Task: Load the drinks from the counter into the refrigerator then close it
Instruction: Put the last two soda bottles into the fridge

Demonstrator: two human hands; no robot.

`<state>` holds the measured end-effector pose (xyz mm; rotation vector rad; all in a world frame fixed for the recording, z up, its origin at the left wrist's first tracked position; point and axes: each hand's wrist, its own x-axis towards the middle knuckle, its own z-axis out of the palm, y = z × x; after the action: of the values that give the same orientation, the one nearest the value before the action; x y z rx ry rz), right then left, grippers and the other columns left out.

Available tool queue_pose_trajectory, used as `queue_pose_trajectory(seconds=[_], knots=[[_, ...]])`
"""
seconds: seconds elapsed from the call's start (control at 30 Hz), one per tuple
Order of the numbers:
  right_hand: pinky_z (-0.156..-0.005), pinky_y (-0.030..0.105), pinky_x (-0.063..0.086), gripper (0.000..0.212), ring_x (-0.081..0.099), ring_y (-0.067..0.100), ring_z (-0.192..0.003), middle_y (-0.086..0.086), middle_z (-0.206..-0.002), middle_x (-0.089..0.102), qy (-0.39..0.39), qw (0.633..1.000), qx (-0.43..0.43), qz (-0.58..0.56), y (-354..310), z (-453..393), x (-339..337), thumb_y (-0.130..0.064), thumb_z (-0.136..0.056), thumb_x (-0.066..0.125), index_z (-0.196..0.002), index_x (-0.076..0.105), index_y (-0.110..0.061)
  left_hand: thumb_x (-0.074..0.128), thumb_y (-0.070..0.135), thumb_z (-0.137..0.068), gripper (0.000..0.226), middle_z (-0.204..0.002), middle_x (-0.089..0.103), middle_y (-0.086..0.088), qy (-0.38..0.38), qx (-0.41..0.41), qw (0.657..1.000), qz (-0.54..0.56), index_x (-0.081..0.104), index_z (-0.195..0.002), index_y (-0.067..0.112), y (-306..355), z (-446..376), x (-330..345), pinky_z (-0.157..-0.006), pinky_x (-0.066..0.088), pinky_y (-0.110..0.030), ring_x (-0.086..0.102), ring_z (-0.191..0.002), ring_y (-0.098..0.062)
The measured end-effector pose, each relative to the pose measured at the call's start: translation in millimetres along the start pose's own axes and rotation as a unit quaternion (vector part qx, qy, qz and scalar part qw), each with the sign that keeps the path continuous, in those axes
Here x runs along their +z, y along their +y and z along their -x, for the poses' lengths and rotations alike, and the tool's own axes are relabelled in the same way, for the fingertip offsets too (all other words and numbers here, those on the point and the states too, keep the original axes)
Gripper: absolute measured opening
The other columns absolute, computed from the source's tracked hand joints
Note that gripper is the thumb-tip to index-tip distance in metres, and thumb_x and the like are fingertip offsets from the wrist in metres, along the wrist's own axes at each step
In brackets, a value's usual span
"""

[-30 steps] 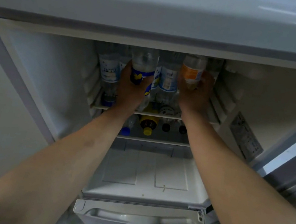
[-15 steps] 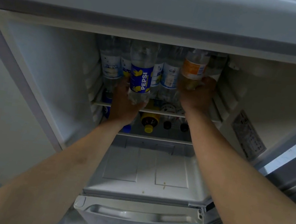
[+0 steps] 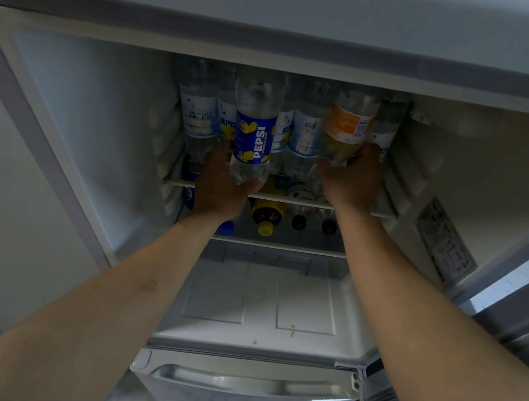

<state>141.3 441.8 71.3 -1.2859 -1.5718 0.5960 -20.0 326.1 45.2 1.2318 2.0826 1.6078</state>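
Both my arms reach into the open refrigerator (image 3: 71, 121). My left hand (image 3: 220, 186) grips the bottom of a clear bottle with a blue Pepsi label (image 3: 255, 129), held upright above the upper wire shelf (image 3: 382, 214). My right hand (image 3: 351, 179) grips the base of a clear bottle with an orange label (image 3: 349, 125), also upright at the shelf's right. Several clear bottles with white-blue labels (image 3: 199, 110) stand behind them at the back of the shelf.
On the lower shelf lie bottles with caps toward me: a yellow cap (image 3: 265, 228), two black caps (image 3: 298, 222), a blue cap (image 3: 226, 227). Below is a white crisper cover (image 3: 260, 303) and a grey drawer handle (image 3: 241, 382). The fridge door (image 3: 518, 292) stands open at right.
Both hands have slid down from the bottles' labels to their bases, and the Pepsi and orange-label bottles stand more upright. The view has tilted slightly down.
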Motion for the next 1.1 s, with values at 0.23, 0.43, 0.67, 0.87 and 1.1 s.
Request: queue_pose_trajectory(seconds=[0.23, 0.43, 0.67, 0.87, 1.1], knots=[[-0.073, 0.026, 0.046, 0.045, 0.066, 0.023, -0.102, 0.004, -0.111, 0.069, -0.042, 0.998, 0.039, 0.033, 3.9, 1.7, 4.3, -0.037, -0.074, 0.082, -0.105, 0.056, -0.016, 0.083, 0.022, -0.077, 0.075, -0.141, 0.052, -0.004, 0.003, 0.000, 1.000, 0.014, 0.042, -0.139, 0.017, 1.7, 4.7, -0.2, -0.105, 0.045, -0.044, 0.050, -0.128, -0.021], [-0.072, 0.024, 0.042, 0.039, 0.066, 0.021, -0.102, 0.000, -0.110, 0.071, -0.061, 0.993, 0.019, 0.095, -0.9, 3.1, -4.3, -0.048, -0.074, 0.077, -0.095, 0.053, -0.027, 0.080, 0.026, -0.081, 0.072, -0.142, 0.052, -0.002, -0.002, -0.010, 1.000, 0.011, 0.042, -0.142, 0.019, -0.2, 6.2, 0.1, -0.105, 0.046, -0.044, 0.051, -0.128, -0.020], [-0.081, 0.031, 0.050, 0.039, 0.064, 0.025, -0.108, 0.005, -0.117, 0.068, -0.088, 0.985, 0.012, 0.146, -10.7, 1.7, -5.3, -0.045, -0.082, 0.071, -0.109, 0.057, -0.020, 0.074, 0.023, -0.085, 0.069, -0.142, 0.049, -0.007, 0.039, -0.032, 0.999, 0.002, 0.039, -0.145, 0.019, -11.1, 12.0, 0.7, -0.094, 0.047, -0.029, 0.056, -0.120, -0.020], [-0.079, 0.029, 0.048, 0.057, 0.061, 0.027, -0.114, 0.006, -0.125, 0.063, -0.087, 0.987, 0.040, 0.127, -9.7, 4.4, -0.7, -0.046, -0.080, 0.073, -0.124, 0.052, -0.016, 0.075, 0.019, -0.082, 0.070, -0.145, 0.042, -0.006, 0.097, 0.005, 0.995, 0.031, 0.040, -0.144, 0.020, -11.6, 26.5, -5.0, -0.106, 0.045, -0.045, 0.051, -0.128, -0.024], [-0.087, 0.032, 0.050, 0.045, 0.059, 0.027, -0.115, 0.008, -0.123, 0.062, 0.012, 0.998, -0.060, 0.028, 12.8, 46.7, -7.8, -0.033, -0.083, 0.071, -0.122, 0.059, -0.012, 0.071, 0.007, -0.083, 0.060, -0.139, 0.041, -0.016, 0.135, 0.106, 0.983, 0.060, 0.044, -0.136, 0.000, -8.6, 53.9, 3.3, -0.101, 0.046, -0.052, 0.047, -0.126, -0.034]])
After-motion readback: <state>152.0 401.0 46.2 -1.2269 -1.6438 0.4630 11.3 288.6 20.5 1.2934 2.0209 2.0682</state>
